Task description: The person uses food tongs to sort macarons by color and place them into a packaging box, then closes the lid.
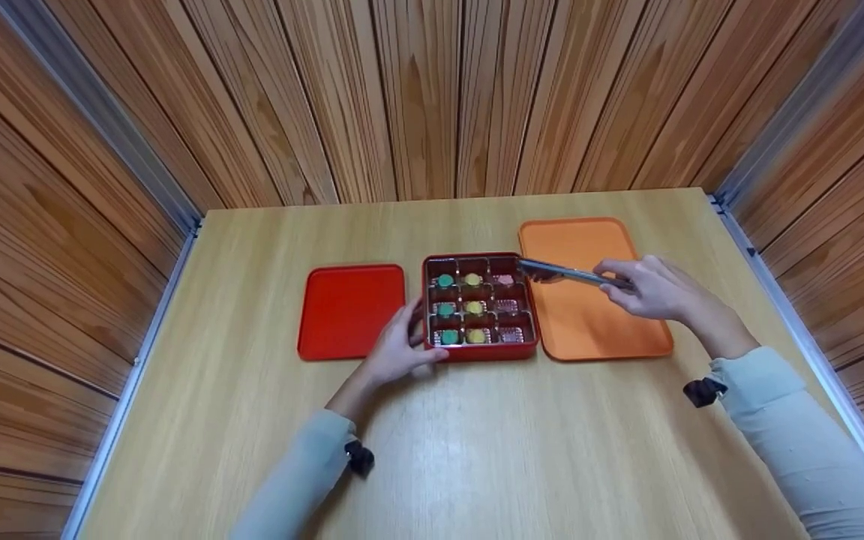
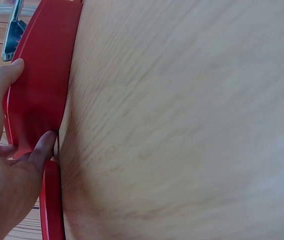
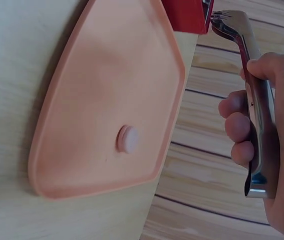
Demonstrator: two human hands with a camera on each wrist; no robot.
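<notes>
Gripping metal tongs (image 1: 571,273) with our right hand (image 1: 649,287), we hold their tips at the far right corner of the red box (image 1: 486,353). Our left hand (image 1: 396,349) clasps the box beside the orange tray (image 1: 598,330).

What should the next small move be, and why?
Probably bring the tongs in the right hand over the orange tray to the pink piece lying there: in the right column of the box, only the far compartment visibly holds one; the two nearer compartments look empty.
</notes>
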